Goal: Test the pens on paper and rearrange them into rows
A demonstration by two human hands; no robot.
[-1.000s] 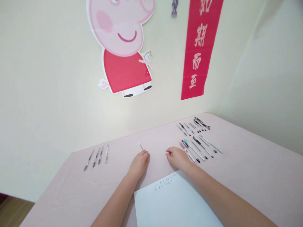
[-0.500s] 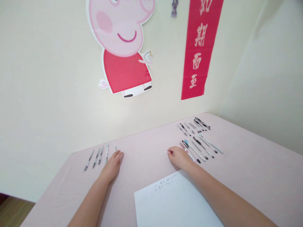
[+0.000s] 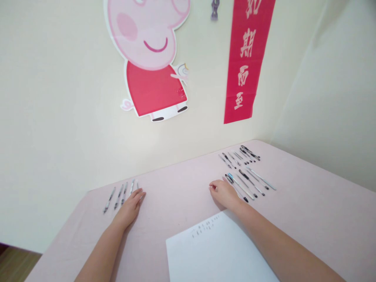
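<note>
At the left of the table, the fingers of my left hand (image 3: 129, 207) are closed around a slim pen (image 3: 137, 183), and only its upper end shows beyond them. Immediately left of it, a white-and-blue pen (image 3: 132, 185) is partly covered by the hand. Several dark-and-clear pens (image 3: 118, 196) lie farther left in a row. My right hand (image 3: 225, 194) rests on the table with curled, pinched fingers; a tiny pale spot shows at the fingertips, too small to name. Right beside it lie a black-capped pen (image 3: 238, 189) and a white pen with a blue end (image 3: 245, 188).
White paper (image 3: 205, 254) with small writing lies in front, partly under my right forearm. More pens (image 3: 249, 152) lie in a back row at the right. The pink-covered table (image 3: 176, 188) meets a wall bearing a pig cutout (image 3: 155, 90) and a red banner (image 3: 246, 62).
My left hand has moved left with the slim pen, closer to the white-and-blue one. My right hand has shifted slightly, and the pink pen beside it is now mostly hidden.
</note>
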